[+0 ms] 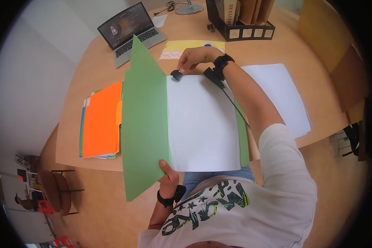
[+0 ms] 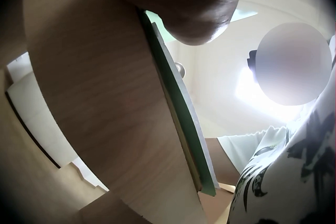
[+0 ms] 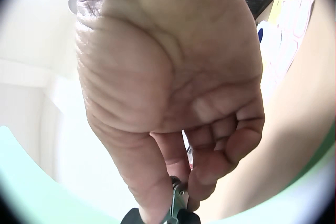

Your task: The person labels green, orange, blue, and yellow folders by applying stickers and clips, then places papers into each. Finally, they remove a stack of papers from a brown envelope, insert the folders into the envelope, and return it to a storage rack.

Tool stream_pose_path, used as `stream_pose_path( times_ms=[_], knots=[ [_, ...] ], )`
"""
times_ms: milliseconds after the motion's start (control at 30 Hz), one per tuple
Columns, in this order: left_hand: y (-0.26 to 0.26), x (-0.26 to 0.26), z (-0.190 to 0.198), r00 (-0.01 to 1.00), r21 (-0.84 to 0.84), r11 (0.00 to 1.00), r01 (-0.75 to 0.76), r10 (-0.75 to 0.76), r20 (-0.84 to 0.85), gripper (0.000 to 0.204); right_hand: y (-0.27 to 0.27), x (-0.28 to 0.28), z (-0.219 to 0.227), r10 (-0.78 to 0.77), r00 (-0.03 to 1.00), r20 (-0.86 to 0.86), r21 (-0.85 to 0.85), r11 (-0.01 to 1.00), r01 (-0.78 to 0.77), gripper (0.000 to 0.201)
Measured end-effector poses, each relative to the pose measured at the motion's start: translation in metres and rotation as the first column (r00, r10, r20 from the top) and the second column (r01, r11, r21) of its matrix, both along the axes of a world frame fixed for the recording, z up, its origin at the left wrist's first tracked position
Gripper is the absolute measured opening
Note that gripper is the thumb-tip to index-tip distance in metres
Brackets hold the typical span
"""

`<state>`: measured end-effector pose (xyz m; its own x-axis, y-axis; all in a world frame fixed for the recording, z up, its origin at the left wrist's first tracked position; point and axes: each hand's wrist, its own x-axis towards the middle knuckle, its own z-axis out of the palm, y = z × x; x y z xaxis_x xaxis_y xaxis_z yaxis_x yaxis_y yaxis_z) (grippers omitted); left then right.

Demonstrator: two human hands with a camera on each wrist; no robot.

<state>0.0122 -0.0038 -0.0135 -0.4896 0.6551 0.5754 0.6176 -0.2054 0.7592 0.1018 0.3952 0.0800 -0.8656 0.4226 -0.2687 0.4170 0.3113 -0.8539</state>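
A green folder lies open in front of me, its left cover raised and white sheets on its inner side. My left hand grips the lower edge of that cover, thumb on the inner face. At the top left corner of the sheets, near the fold, my right hand pinches a black binder clip between thumb and fingers. The right wrist view shows the clip's metal lever between the fingertips, with the black body partly out of frame.
To the left lies a stack of folders, an orange folder on top. Loose white paper lies to the right. Behind are a laptop, a yellow printed sheet, a lamp base and a black file organizer holding books.
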Motion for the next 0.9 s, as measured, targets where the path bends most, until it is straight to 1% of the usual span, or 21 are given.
stream_pose_path(
  times_ms=[100, 167, 233, 333, 433, 533, 633, 733, 767, 833, 900],
  knots=[
    [0.001, 0.001, 0.003, 1.0, 0.022, 1.0, -0.013, 0.013, -0.005, 0.039, 0.008, 0.044, 0.01, -0.09, 0.994, -0.064, 0.055, 0.994, 0.094, 0.029],
    [0.003, 0.001, 0.004, 1.0, 0.034, 0.999, -0.007, 0.007, 0.007, 0.038, 0.026, 0.085, 0.009, -0.163, 0.986, -0.037, 0.097, 0.981, 0.166, 0.033],
    [0.003, 0.002, 0.005, 1.0, 0.031, 1.0, 0.003, -0.004, 0.029, 0.037, 0.027, 0.13, 0.008, -0.297, 0.954, 0.029, 0.208, 0.936, 0.285, 0.036],
    [0.005, 0.004, 0.008, 1.0, 0.035, 0.999, -0.003, 0.002, 0.017, 0.037, 0.032, 0.186, -0.005, -0.354, 0.933, 0.069, 0.192, 0.922, 0.336, 0.036],
    [0.006, 0.002, 0.006, 1.0, 0.035, 0.999, -0.019, 0.019, -0.009, 0.038, 0.021, 0.211, -0.018, -0.441, 0.897, 0.002, 0.125, 0.89, 0.437, 0.033],
    [0.006, 0.001, 0.006, 1.0, 0.04, 0.999, -0.006, 0.007, -0.012, 0.039, 0.011, 0.216, -0.017, -0.498, 0.867, -0.021, 0.254, 0.836, 0.486, 0.034],
    [0.005, 0.004, 0.008, 1.0, 0.038, 0.999, -0.013, 0.013, 0.0, 0.04, 0.01, 0.213, -0.006, -0.435, 0.897, 0.081, 0.338, 0.858, 0.386, 0.038],
    [0.006, 0.005, 0.009, 1.0, 0.046, 0.999, -0.01, 0.01, 0.005, 0.04, 0.012, 0.191, -0.008, -0.482, 0.876, -0.021, 0.427, 0.788, 0.444, 0.042],
    [0.006, 0.006, 0.009, 1.0, 0.042, 0.999, -0.014, 0.014, 0.005, 0.04, 0.014, 0.181, -0.009, -0.367, 0.922, -0.124, 0.541, 0.754, 0.373, 0.047],
    [0.006, 0.004, 0.008, 1.0, 0.034, 0.999, -0.02, 0.02, 0.003, 0.04, 0.015, 0.151, -0.013, -0.268, 0.945, -0.185, 0.662, 0.677, 0.322, 0.052],
    [0.007, 0.005, 0.008, 1.0, 0.038, 0.999, -0.02, 0.02, 0.014, 0.039, -0.002, 0.117, -0.014, -0.201, 0.977, -0.074, 0.805, 0.566, 0.178, 0.051]
  ],
)
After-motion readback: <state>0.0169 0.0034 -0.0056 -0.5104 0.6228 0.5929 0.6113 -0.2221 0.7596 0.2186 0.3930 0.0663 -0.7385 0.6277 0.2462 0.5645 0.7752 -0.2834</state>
